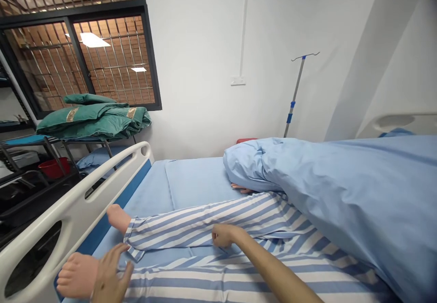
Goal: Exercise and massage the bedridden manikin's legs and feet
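Observation:
A figure in blue-and-white striped pyjama trousers (205,223) lies on a hospital bed with a light blue sheet (191,180). Its bare feet (77,275) point toward the white footboard (71,212). My left hand (111,273) lies with fingers spread on the near ankle, at the trouser cuff. My right hand (223,235) is closed, pinching the striped fabric of the far leg near the knee. A light blue duvet (341,189) is bunched up over the figure's upper body, and a hand (241,188) of the figure shows under its edge.
Folded green blankets (95,116) sit on a black rack at the left, with a red basin (53,167) below. An IV pole (295,93) stands by the white wall. A barred window (78,57) is at upper left. The headboard (399,123) is at right.

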Tool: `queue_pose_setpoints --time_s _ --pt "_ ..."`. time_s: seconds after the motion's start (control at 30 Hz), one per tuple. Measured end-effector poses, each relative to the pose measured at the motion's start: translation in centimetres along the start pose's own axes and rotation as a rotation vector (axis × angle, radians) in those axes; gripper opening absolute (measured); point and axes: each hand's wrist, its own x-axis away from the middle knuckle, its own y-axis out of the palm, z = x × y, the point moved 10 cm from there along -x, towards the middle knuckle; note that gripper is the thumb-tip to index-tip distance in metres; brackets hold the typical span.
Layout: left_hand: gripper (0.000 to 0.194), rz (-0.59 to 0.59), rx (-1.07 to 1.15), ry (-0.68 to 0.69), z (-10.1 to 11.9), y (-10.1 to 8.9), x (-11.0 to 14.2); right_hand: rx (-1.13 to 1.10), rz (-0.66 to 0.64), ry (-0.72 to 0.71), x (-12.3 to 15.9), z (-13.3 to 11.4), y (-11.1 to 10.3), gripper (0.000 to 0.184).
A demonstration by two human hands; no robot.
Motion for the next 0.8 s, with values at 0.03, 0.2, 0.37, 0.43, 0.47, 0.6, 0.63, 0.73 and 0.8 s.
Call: queue_pose_setpoints --time_s 0.03,0.2,0.37,0.43,0.47,0.6,0.63,0.73,0.8 --pt "0.032 -0.060 0.005 0.040 1.7 1.6 -1.4 -0.004 -0.039 0.003 -0.4 -0.2 0.1 0.014" --pt "0.045 -0.323 -0.073 0.102 3.5 9.9 -6.7 -0.107 -0.173 -0.032 -1.5 0.0 1.5 0.009" --pt "0.069 -0.591 -0.279 0.144 0.7 15.4 -7.8 -0.282 -0.162 -0.047 -1.9 2.0 2.7 0.009" --pt "0.075 -0.621 -0.353 0.172 0.0 16.2 -7.6 -0.312 -0.151 -0.076 -2.1 2.0 2.8 0.009" --pt "0.076 -0.618 -0.380 0.190 -0.1 16.3 -7.6 -0.311 -0.148 -0.095 -2.1 1.8 2.8 0.010" --pt "0.065 -0.627 -0.486 0.240 0.3 16.8 -7.5 -0.213 -0.141 -0.089 -2.4 1.4 3.1 0.010" --pt "0.059 -0.643 -0.515 0.247 0.5 16.9 -7.6 -0.197 -0.139 -0.077 -2.4 1.5 3.2 0.010" --pt "0.049 -0.694 -0.582 0.270 1.3 17.0 -8.2 -0.212 -0.169 -0.056 -2.5 1.6 3.8 0.011" --pt "0.049 -0.699 -0.597 0.296 2.0 16.3 -9.2 -0.224 -0.188 -0.057 -2.6 1.6 4.1 0.013"
